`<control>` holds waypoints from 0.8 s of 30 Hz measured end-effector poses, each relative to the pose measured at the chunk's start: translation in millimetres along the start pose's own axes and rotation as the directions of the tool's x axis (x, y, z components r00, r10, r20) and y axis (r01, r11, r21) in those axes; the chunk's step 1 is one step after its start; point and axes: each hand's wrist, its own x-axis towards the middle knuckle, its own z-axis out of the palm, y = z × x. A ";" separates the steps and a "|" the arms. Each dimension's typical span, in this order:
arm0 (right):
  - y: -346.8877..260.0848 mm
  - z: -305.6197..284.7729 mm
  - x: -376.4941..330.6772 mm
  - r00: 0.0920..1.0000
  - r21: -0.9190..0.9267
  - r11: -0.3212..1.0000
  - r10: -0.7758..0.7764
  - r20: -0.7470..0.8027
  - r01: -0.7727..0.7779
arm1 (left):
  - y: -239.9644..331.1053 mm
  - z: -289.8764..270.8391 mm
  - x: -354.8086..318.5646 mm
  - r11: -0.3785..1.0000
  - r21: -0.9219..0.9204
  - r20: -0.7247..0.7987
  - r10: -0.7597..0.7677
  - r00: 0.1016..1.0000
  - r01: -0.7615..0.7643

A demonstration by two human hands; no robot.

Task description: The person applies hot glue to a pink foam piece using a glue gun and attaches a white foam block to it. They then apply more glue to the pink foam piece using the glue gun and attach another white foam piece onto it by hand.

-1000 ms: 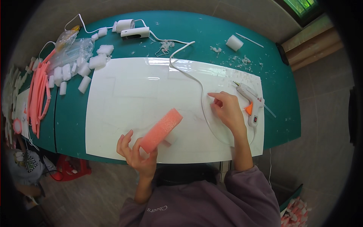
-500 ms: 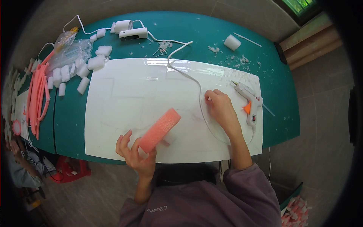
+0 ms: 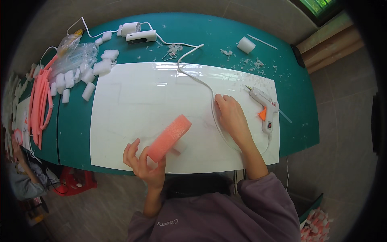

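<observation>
My left hand holds a thick pink foam piece by its lower end, thumb and fingers on either side. The piece slants up to the right above a glossy white board; a small pale bit shows under its edge. My right hand is over the board's right half, its fingers curled together right beside a white power cord. Whether the fingertips touch the cord or pinch something is hidden. To the right of that hand lies a white glue gun with an orange trigger, a clear glue stick poking from its back.
White foam pieces, a plastic bag and pink foam strips lie left on the green table. A white device, a foam cylinder and scraps sit behind the board. Another person's arm shows at far left.
My right hand has shifted slightly left and up, closer to the cord. My left hand and the pink foam piece stay almost where they were. The other person's arm at far left has moved up.
</observation>
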 end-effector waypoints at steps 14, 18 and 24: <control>8.4 -14.5 2.8 0.975 0.310 0.925 0.196 0.109 -0.221 | -0.9 0.0 -0.9 1.000 -0.008 -0.002 -0.003 1.000 0.003; 0.0 -7.2 -3.3 0.982 0.203 0.968 0.167 -0.091 -0.146 | -0.3 -0.1 -0.2 1.000 -0.002 0.004 -0.005 1.000 0.005; -12.7 0.7 -5.5 0.994 -0.102 0.990 0.093 -0.056 -0.099 | -0.9 -0.6 0.7 1.000 0.006 0.004 0.012 1.000 -0.012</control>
